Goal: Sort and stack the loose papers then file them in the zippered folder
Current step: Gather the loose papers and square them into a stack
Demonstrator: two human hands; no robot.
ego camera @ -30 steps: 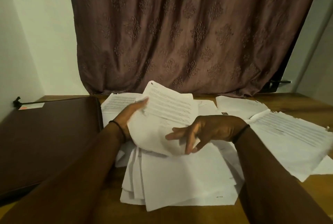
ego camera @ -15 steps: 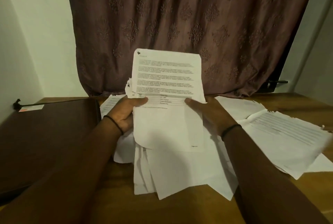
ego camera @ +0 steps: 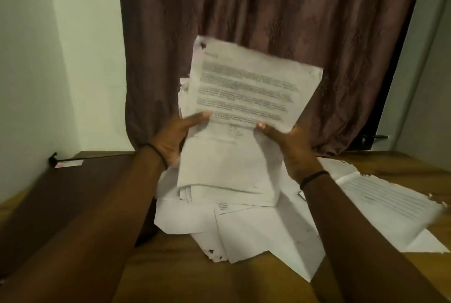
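**A:** What stands behind the table?

**B:** A brown patterned curtain (ego camera: 268, 9) hangs down the middle of the back, with pale wall (ego camera: 61, 58) on either side. The wooden table (ego camera: 183, 276) runs below it.

**A:** What are the person's hands doing?

**B:** The left hand (ego camera: 170, 141) grips the left edge of a stack of papers (ego camera: 244, 97), with the thumb across the front sheet and the fingers behind. The right hand (ego camera: 290, 146) grips the right edge in the same way. Each wrist wears a thin dark band (ego camera: 313, 177).

**A:** How does the stack sit?

**B:** It stands upright between the hands and is turned a little, so its top edge slopes down to the right. The front sheet carries blocks of print too blurred to read. Its lower edge reaches a heap of loose sheets (ego camera: 256, 232) spread on the table in front of the person. It cannot be told whether it rests on them.

**A:** Are there other papers?

**B:** More sheets (ego camera: 390, 202) lie fanned out to the right, and some have ragged edges.

**A:** Where is the folder?

**B:** The dark folder (ego camera: 73, 195) lies flat on the left side of the table, just beside the heap and partly under the left forearm. Its zip does not show. A small pale card (ego camera: 69, 163) lies at its far corner, near the wall.
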